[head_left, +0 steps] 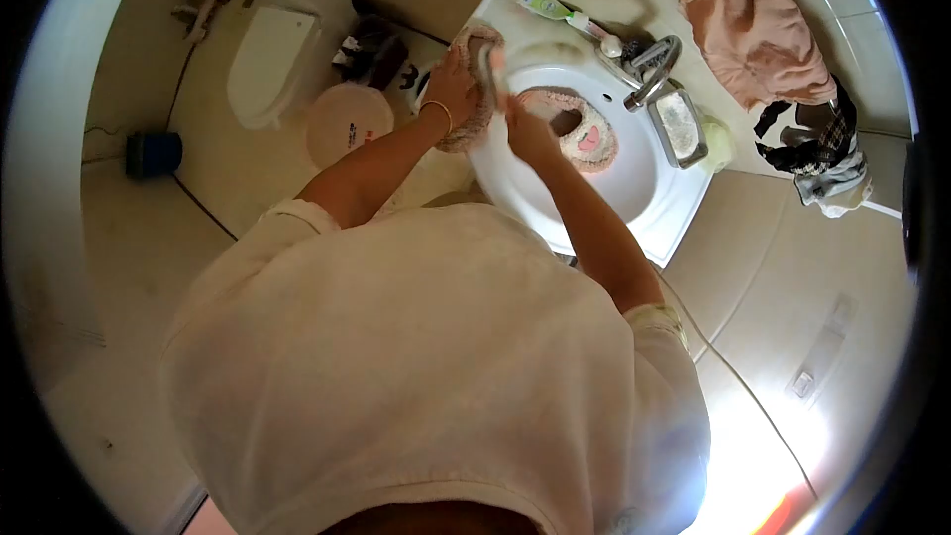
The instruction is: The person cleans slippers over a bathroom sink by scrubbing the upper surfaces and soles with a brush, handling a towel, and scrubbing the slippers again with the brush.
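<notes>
On the left rim of the sink, my left hand (453, 94) is closed around a fuzzy pink slipper (466, 140) and holds it tilted on its side. My right hand (532, 136) is closed beside it, gripping a slim, pale brush (498, 69) blurred by motion, which lies against the slipper's sole. A second fuzzy slipper (601, 147), with a pink patch on its top, lies in the white sink basin (634, 200).
Behind the basin stand a faucet (656, 74), a soap dish (681, 129), and toothpaste tubes (543, 2). A pink cloth (748, 25) hangs on the right. A toilet (269, 64), a pale pink basin (347, 124) and a blue bin (154, 155) are on the left.
</notes>
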`<state>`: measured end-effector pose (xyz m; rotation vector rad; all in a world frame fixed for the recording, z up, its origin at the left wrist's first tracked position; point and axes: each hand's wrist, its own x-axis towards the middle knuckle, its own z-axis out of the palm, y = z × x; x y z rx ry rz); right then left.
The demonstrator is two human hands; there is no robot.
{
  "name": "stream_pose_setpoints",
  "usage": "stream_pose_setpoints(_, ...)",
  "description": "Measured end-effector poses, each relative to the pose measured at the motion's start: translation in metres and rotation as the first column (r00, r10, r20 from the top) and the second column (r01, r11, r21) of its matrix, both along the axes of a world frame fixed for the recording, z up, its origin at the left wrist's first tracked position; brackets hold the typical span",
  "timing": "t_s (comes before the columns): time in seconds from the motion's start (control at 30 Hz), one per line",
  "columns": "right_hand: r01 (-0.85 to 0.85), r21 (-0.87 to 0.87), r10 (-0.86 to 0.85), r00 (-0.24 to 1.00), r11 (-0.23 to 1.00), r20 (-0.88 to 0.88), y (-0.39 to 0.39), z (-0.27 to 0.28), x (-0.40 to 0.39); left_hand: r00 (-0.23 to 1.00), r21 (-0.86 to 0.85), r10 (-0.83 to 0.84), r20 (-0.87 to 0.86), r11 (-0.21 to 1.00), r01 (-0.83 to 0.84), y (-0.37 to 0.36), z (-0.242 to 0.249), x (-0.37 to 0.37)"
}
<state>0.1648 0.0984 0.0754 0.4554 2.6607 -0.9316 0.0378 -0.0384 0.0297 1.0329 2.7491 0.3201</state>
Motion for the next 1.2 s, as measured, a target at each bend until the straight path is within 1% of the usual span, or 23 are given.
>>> stream_pose_setpoints(0.03,-0.080,-0.054,0.081,0.997,0.995,0.009,-0.005,-0.001,0.026,1.000,-0.016,0.002,0.016,1.000,-0.001,0.000,0.006,0.001)
stream_pose_setpoints(0.07,-0.046,-0.105,0.040,0.997,0.993,-0.062,-0.009,-0.028,0.059,1.000,-0.034,0.009,0.029,0.999,-0.008,-0.001,0.008,0.000)
stream_pose_setpoints(0.1,-0.032,-0.100,0.033,0.999,0.994,0.007,-0.016,-0.014,0.071,1.000,-0.005,0.009,0.016,1.000,-0.009,-0.002,0.005,0.000)
stream_pose_setpoints(0.13,-0.019,-0.094,0.026,0.997,0.995,0.073,-0.021,0.012,0.075,1.000,0.026,0.011,0.000,1.000,-0.011,-0.003,-0.001,0.000)
stream_pose_setpoints(0.17,-0.002,-0.088,0.014,0.990,0.996,0.138,-0.025,0.025,0.078,1.000,0.054,0.008,-0.017,0.999,-0.007,-0.003,-0.004,0.000)
stream_pose_setpoints(0.23,-0.022,-0.023,0.024,0.994,0.999,0.109,-0.015,-0.001,0.051,1.000,0.042,0.013,0.004,0.999,-0.013,-0.003,0.001,0.002)
stream_pose_setpoints(0.27,0.036,0.076,-0.039,0.998,0.996,0.039,-0.013,-0.004,0.030,1.000,0.037,0.017,0.007,0.999,-0.017,-0.002,0.004,0.000)
stream_pose_setpoints(0.37,0.072,0.126,-0.081,0.994,0.989,0.071,-0.002,-0.006,-0.007,1.000,0.148,0.007,-0.004,0.989,-0.007,-0.004,-0.001,0.000)
stream_pose_setpoints(0.47,-0.008,0.092,0.000,0.996,0.996,0.085,-0.009,0.011,0.025,0.999,0.201,0.000,0.039,0.980,-0.008,-0.004,-0.001,-0.002)
stream_pose_setpoints(0.57,-0.109,0.081,0.095,0.983,0.991,0.158,-0.025,0.004,0.082,0.998,0.076,-0.008,-0.063,0.997,0.013,-0.003,0.000,-0.002)
stream_pose_setpoints(0.67,-0.107,0.110,0.084,0.976,0.988,0.201,-0.016,0.028,0.043,0.995,0.172,-0.011,-0.103,0.985,0.029,-0.003,-0.003,-0.002)
stream_pose_setpoints(0.73,0.008,0.184,-0.019,0.998,0.983,0.054,-0.007,0.010,0.014,0.991,0.260,0.037,-0.126,0.965,-0.003,-0.002,-0.018,-0.011)
stream_pose_setpoints(0.77,0.019,0.178,-0.022,1.000,0.984,0.016,0.000,-0.002,0.003,0.990,0.302,0.058,-0.131,0.953,-0.016,-0.002,-0.023,-0.011)
stream_pose_setpoints(0.83,0.032,0.162,-0.024,0.998,0.986,-0.052,0.014,-0.018,-0.005,0.993,0.282,0.089,-0.071,0.957,-0.066,-0.001,-0.010,-0.006)
stream_pose_setpoints(0.87,0.052,0.024,-0.050,0.996,0.998,-0.071,0.019,-0.022,-0.001,0.993,0.273,0.105,-0.047,0.958,-0.088,0.000,-0.005,-0.007)
stream_pose_setpoints(0.9,0.070,-0.113,-0.080,0.993,0.991,-0.081,0.022,-0.020,0.008,0.990,0.328,0.143,-0.006,0.935,-0.134,0.000,-0.007,-0.007)
stream_pose_setpoints(0.97,0.137,-0.354,-0.141,0.990,0.925,0.013,0.019,-0.007,0.033,0.974,0.428,0.210,0.089,0.874,-0.228,0.003,-0.016,-0.008)
stream_pose_setpoints(1.03,0.246,-0.534,-0.157,0.966,0.809,0.206,0.010,0.025,0.064,0.953,0.508,0.278,0.123,0.807,-0.301,0.009,-0.022,-0.009)
stream_pose_setpoints(1.1,0.349,-0.486,-0.178,0.914,0.801,0.364,0.000,0.070,0.082,0.926,0.562,0.342,0.162,0.740,-0.371,0.013,-0.028,-0.010)
stream_pose_setpoints(1.13,0.396,-0.456,-0.187,0.880,0.797,0.437,-0.004,0.083,0.089,0.911,0.579,0.370,0.180,0.709,-0.402,0.015,-0.029,-0.011)
stream_pose_setpoints(1.17,0.246,-0.469,-0.188,0.968,0.848,0.168,-0.009,0.063,0.104,0.896,0.595,0.397,0.199,0.677,-0.433,0.016,-0.030,-0.011)
stream_pose_setpoints(1.2,0.098,-0.436,-0.164,0.980,0.895,-0.115,-0.013,0.024,0.123,0.894,0.583,0.391,0.220,0.682,-0.442,0.016,-0.029,-0.012)
